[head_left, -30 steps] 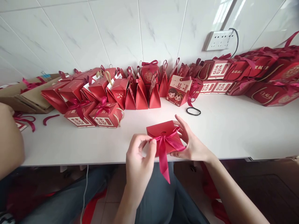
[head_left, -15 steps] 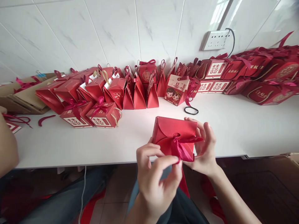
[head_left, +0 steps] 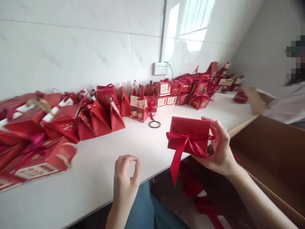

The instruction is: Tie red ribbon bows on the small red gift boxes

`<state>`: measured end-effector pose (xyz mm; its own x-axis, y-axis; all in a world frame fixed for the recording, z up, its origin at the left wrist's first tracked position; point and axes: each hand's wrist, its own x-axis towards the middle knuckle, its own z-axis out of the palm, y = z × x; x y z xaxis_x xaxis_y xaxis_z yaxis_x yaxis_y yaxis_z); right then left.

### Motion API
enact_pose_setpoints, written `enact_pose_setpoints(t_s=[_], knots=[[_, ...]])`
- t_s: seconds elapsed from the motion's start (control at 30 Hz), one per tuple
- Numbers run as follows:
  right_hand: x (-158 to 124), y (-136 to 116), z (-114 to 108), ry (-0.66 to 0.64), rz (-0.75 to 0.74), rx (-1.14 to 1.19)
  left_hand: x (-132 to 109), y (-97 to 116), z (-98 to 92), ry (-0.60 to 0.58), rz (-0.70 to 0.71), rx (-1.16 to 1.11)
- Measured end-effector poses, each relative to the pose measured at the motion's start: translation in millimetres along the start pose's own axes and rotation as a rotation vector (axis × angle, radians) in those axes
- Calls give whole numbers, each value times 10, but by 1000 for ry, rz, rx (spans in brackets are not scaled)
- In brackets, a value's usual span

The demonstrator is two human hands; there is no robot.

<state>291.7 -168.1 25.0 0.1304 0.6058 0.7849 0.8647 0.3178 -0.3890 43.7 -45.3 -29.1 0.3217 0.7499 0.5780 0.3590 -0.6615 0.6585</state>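
Note:
A red gift box [head_left: 183, 125] is held up over the table's front edge by my right hand [head_left: 220, 151], whose fingers and thumb grip its right end. Around the box runs a crimson ribbon [head_left: 187, 139], knotted at the front, with one long tail hanging below the box. My left hand [head_left: 127, 175] is apart from the box, to its lower left. Its thumb and fingertips curl together into a ring, and nothing shows between them. On the table beyond, a black elastic band [head_left: 154, 124] lies in front of a small box with cartoon figures [head_left: 138, 108].
Several red gift boxes [head_left: 101, 119] line the wall, with more stacked boxes [head_left: 183, 90] under a power socket [head_left: 160, 68]. On my right stands a large open cardboard carton [head_left: 269, 143]. Another person [head_left: 286, 101] is partly in view at the far right.
My view has swung to the right, bringing the carton and another person into sight. My left hand has let go of the ribbon and moved away; my right hand still holds the box.

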Motion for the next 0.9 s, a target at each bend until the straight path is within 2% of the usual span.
enact_pose_setpoints(t_s=[0.1,0.27,0.33,0.43,0.5,0.6,0.77,0.9], knots=[[-22,94,-566,43,15,-282,41,102,322,-149,146,4],[-304,306,-1468,28,137,-693,34,191,799,-229,358,64],[-480,448,-1766,47,258,-790,15,161,918,-231,431,162],[-784,720,-2088,121,584,-791,-7,89,985,-231,519,294],[-1008,925,-2207,185,773,-694,-9,51,972,-236,551,322],[-1346,1230,-2250,217,908,-617,2,32,938,-233,579,344],[-1825,1651,-2095,219,1121,-529,19,74,946,-217,620,393],[-2089,1824,-1894,202,1313,-451,11,112,957,-203,619,418]])
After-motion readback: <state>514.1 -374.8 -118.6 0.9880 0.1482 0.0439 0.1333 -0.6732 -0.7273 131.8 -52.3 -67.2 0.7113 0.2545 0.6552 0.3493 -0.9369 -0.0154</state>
